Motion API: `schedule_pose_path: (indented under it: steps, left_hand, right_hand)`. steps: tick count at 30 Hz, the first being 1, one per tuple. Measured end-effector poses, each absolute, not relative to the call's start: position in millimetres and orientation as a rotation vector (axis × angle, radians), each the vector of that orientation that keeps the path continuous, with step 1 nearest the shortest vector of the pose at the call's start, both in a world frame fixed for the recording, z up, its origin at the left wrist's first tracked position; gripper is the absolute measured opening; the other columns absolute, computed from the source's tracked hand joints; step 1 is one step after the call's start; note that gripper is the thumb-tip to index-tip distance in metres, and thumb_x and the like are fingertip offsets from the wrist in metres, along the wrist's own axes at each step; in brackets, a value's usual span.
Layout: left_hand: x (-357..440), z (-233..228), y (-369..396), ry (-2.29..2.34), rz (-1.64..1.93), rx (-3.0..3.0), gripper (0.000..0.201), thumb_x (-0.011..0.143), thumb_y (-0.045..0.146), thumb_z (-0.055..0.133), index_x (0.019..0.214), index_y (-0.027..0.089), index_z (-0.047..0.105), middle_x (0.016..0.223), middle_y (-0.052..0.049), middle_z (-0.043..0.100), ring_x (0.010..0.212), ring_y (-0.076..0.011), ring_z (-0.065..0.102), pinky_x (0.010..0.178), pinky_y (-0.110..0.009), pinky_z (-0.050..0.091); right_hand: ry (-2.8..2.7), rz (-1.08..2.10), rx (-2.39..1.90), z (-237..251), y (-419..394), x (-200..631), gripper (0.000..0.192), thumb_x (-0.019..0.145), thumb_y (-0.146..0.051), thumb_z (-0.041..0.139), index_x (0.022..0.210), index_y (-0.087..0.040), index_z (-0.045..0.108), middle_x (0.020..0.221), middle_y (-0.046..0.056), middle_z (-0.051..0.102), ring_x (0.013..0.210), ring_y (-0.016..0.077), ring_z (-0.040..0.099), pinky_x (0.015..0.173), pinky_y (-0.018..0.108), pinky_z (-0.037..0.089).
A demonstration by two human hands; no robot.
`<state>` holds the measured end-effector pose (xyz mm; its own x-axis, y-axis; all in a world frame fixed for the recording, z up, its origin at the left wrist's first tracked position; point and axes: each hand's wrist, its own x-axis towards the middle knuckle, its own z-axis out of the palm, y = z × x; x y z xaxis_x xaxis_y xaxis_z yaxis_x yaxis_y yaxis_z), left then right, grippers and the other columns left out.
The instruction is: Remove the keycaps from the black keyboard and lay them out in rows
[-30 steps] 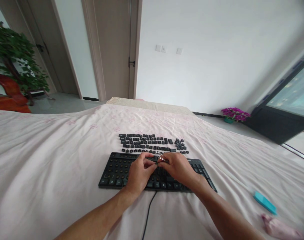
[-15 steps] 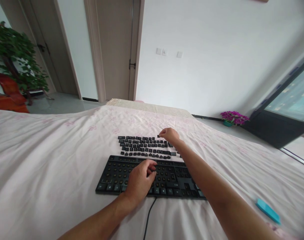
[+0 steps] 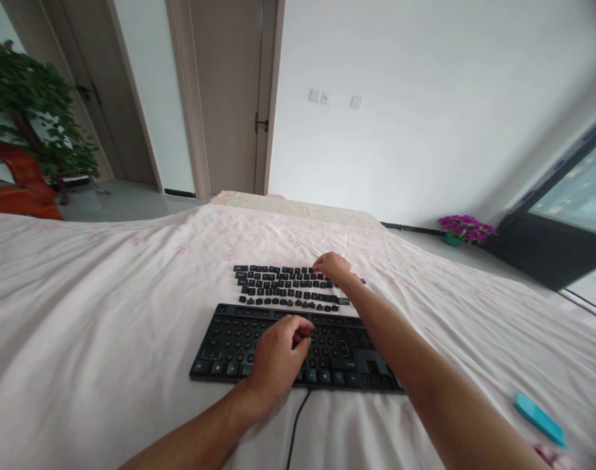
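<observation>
A black keyboard (image 3: 207, 343) lies on the bedspread, with most of its main key positions stripped to bare round switch spots and its bottom row still capped. My left hand (image 3: 281, 349) rests over the middle of the keyboard, fingers loosely curled, with a gap between thumb and forefinger and nothing seen in it. Loose black keycaps (image 3: 278, 284) lie in several rows just beyond the keyboard. At the right end of the farthest row, my right hand (image 3: 333, 264) is pinched at a small black keycap (image 3: 312, 269); its fingertips partly cover the spot.
A pale floral bedspread (image 3: 106, 294) spreads beneath everything. The keyboard's cable (image 3: 296, 424) runs toward me. A turquoise flat object (image 3: 540, 419) lies at the right. Beyond the bed are a door (image 3: 229, 98), a leafy plant (image 3: 28, 98) and purple flowers (image 3: 467, 227).
My right fingertips have lowered a keycap into the end of the farthest row. My left hand stays over the keyboard. The view has shifted slightly.
</observation>
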<state>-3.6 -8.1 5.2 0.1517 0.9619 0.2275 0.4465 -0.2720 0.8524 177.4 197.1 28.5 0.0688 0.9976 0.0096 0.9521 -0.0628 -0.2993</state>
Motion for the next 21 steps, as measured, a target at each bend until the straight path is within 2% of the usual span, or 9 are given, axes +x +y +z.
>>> schedule_pose_path:
  steps: [5, 9, 16, 21]
  left_hand:
    - [-4, 6, -8, 1.348, 1.049, 1.82, 0.021, 0.078, 0.012, 0.058, 0.092, 0.022, 0.069, 0.092, -0.001, 0.071, 0.08, -0.0161, 0.064, 0.077, -0.029, 0.047]
    - [-4, 5, -9, 1.334, 1.056, 1.831, 0.018, 0.079, 0.012, 0.058, 0.09, 0.022, 0.069, 0.091, 0.0, 0.071, 0.081, -0.0157, 0.064, 0.078, -0.028, 0.047]
    - [-6, 8, -11, 1.318, 1.027, 1.888, 0.019, 0.081, 0.012, 0.058, 0.092, 0.022, 0.069, 0.093, 0.0, 0.07, 0.08, -0.0146, 0.063, 0.077, -0.027, 0.046]
    - [-6, 5, -14, 1.28, 0.99, 2.05, 0.016, 0.082, 0.016, 0.06, 0.093, 0.023, 0.071, 0.095, 0.0, 0.07, 0.087, -0.0163, 0.063, 0.082, -0.029, 0.045]
  right_hand:
    - [-1.957, 0.308, -2.114, 28, 197, 178, 0.018, 0.074, -0.033, 0.069, 0.087, -0.025, 0.079, 0.08, 0.006, 0.073, 0.081, 0.0212, 0.066, 0.07, 0.028, 0.044]
    - [-1.926, 0.32, -2.07, 36, 191, 182, 0.026, 0.083, -0.042, 0.061, 0.086, -0.022, 0.078, 0.081, 0.007, 0.072, 0.082, 0.021, 0.065, 0.071, 0.027, 0.042]
    - [-1.879, 0.382, -1.8, 76, 150, 193, 0.062, 0.1, -0.049, 0.021, 0.089, -0.018, 0.074, 0.094, 0.005, 0.074, 0.082, 0.0147, 0.064, 0.072, 0.023, 0.041]
    - [-1.776, 0.467, -1.49, 96, 86, 199, 0.063, 0.097, -0.059, 0.026, 0.085, -0.017, 0.071, 0.074, 0.004, 0.07, 0.063, 0.0124, 0.056, 0.064, 0.024, 0.039]
